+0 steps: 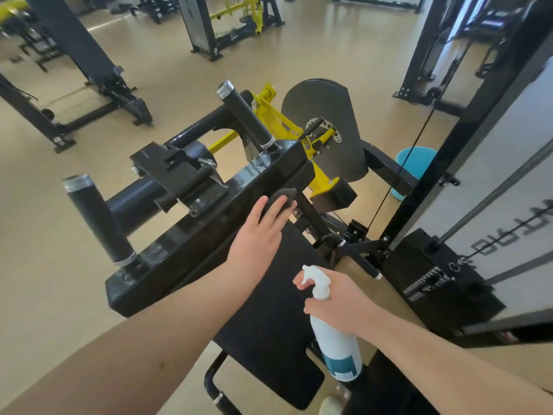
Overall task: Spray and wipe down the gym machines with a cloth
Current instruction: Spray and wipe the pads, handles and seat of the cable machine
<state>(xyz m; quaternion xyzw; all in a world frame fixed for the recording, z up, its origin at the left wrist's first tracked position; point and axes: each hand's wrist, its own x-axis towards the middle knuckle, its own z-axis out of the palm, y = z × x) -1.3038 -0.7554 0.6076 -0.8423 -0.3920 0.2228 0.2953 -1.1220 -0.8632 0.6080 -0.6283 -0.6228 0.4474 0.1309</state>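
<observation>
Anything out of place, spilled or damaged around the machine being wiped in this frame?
Nothing stands out. The left hand presses a dark cloth on the black pad; the right hand holds the spray bottle. Shiny patches on the pad look like spray, not damage. A blue bucket stands upright.

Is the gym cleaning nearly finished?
Not nearly. The black beam shows wet streaks, so spraying there looks done. The left hand presses the cloth against it; the right hand holds the spray bottle. The other machines behind probably wait.
</observation>
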